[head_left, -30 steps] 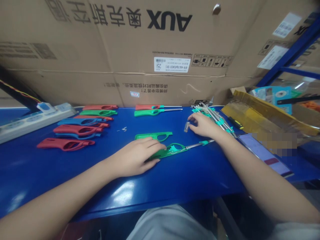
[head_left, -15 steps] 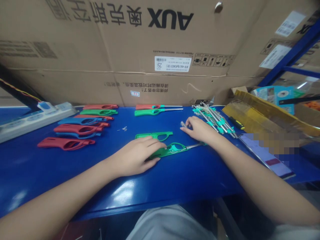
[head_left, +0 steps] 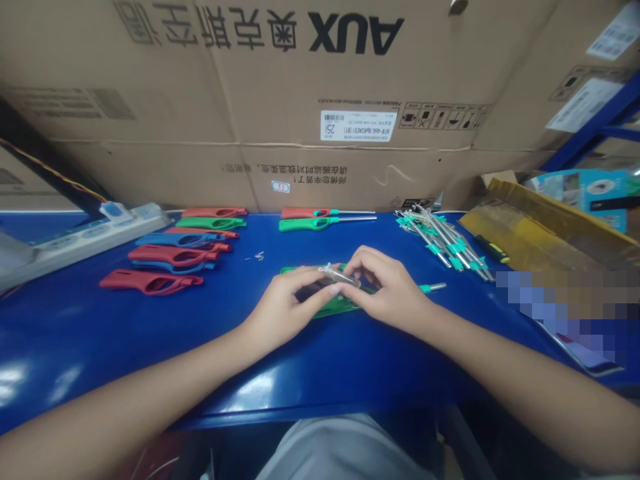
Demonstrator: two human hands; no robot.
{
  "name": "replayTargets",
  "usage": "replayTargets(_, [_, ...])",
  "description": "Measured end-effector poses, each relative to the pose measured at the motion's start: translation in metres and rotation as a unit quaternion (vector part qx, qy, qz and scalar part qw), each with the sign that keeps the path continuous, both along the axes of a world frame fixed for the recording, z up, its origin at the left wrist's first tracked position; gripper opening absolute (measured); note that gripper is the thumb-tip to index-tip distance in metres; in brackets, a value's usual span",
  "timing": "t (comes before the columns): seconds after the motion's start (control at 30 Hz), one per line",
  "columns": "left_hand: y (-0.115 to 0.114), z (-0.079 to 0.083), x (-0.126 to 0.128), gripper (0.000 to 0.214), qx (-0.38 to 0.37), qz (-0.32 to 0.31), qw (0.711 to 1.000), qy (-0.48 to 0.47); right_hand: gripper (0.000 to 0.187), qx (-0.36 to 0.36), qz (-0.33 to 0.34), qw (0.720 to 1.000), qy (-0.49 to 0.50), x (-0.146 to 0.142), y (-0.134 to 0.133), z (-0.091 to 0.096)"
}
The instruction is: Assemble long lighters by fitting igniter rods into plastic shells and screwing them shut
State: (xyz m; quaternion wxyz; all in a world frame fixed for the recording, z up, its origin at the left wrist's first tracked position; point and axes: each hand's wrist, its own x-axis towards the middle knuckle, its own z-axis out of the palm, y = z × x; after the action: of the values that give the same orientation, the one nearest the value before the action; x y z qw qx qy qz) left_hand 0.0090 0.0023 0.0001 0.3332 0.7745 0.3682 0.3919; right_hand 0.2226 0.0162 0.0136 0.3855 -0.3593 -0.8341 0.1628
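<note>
Clear cylindrical tube (head_left: 345,277) is mid-frame, pale end up-left, long axis sloping down-right, fingertips of left hand (head_left: 283,307) and right hand (head_left: 395,290) closed on it over glossy blue tabletop (head_left: 320,373).

The carton (head_left: 280,100) bears the brand "AUX" with "奥克斯" printed upside down, plus handling symbols. Its white label (head_left: 359,126) reads "25" and "KFR-46G", also inverted.
</note>
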Motion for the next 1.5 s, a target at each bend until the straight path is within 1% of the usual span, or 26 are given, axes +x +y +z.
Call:
replayTargets(0.07, [-0.002,-0.001,0.002,0.022,-0.024,-0.008,0.998,-0.063,0.015,0.019,0.011,1.0,0.013,-0.002,-0.002,-0.002])
replayTargets(0.17, [-0.004,-0.002,0.005,0.022,-0.058,-0.018,0.988,-0.141,0.02,0.046,0.023,0.999,-0.004,-0.001,-0.001,-0.004])
replayTargets(0.27, [-0.004,0.0,0.005,0.018,-0.09,-0.021,0.982,-0.164,0.026,0.056,0.034,0.998,-0.024,0.0,-0.002,-0.004])
replayTargets(0.33, [-0.003,0.001,0.005,0.017,-0.121,0.0,0.975,-0.184,0.024,0.059,0.043,0.997,-0.033,0.001,-0.002,-0.003])
replayTargets(0.4, [-0.002,0.003,0.004,0.018,-0.154,0.026,0.966,-0.204,0.017,0.054,0.052,0.996,-0.049,0.003,-0.003,0.0])
replayTargets(0.47, [0.0,0.004,0.002,0.021,-0.179,0.039,0.959,-0.217,0.01,0.041,0.072,0.994,-0.074,0.007,-0.002,0.005])
replayTargets(0.5, [0.001,0.005,0.001,0.023,-0.192,0.039,0.955,-0.223,0.008,0.032,0.088,0.991,-0.09,0.01,-0.002,0.008])
replayTargets(0.6, [0.003,0.006,-0.001,0.026,-0.232,0.032,0.942,-0.241,0.01,-0.007,0.133,0.981,-0.14,0.019,-0.002,0.015])
replayTargets(0.7, [0.002,0.008,-0.002,0.03,-0.262,0.013,0.939,-0.222,0.014,-0.048,0.146,0.969,-0.195,0.024,-0.003,0.018])
replayTargets(0.8, [0.002,0.008,-0.001,0.037,-0.287,-0.019,0.938,-0.191,0.02,-0.086,0.135,0.955,-0.25,0.024,-0.003,0.015])
replayTargets(0.93, [0.002,0.006,0.0,0.041,-0.288,-0.052,0.941,-0.169,0.012,-0.117,0.129,0.946,-0.274,0.024,-0.001,0.01])
replayTargets(1.07, [0.003,0.004,-0.001,0.039,-0.295,-0.062,0.939,-0.164,0.007,-0.138,0.138,0.949,-0.249,0.023,0.002,0.008])
replayTargets(1.2, [0.004,0.006,-0.001,0.04,-0.316,-0.068,0.932,-0.161,0.008,-0.149,0.148,0.951,-0.226,0.021,0.004,0.009])
replayTargets(1.37, [0.003,0.01,0.0,0.035,-0.334,-0.063,0.929,-0.148,0.01,-0.164,0.16,0.956,-0.185,0.021,0.008,0.009])
replayTargets(1.43, [0.003,0.01,-0.001,0.034,-0.339,-0.066,0.927,-0.144,0.007,-0.189,0.164,0.954,-0.162,0.024,0.012,0.009])
replayTargets(1.5, [0.004,0.01,-0.003,0.034,-0.352,-0.074,0.922,-0.141,0.006,-0.24,0.164,0.947,-0.139,0.026,0.015,0.008])
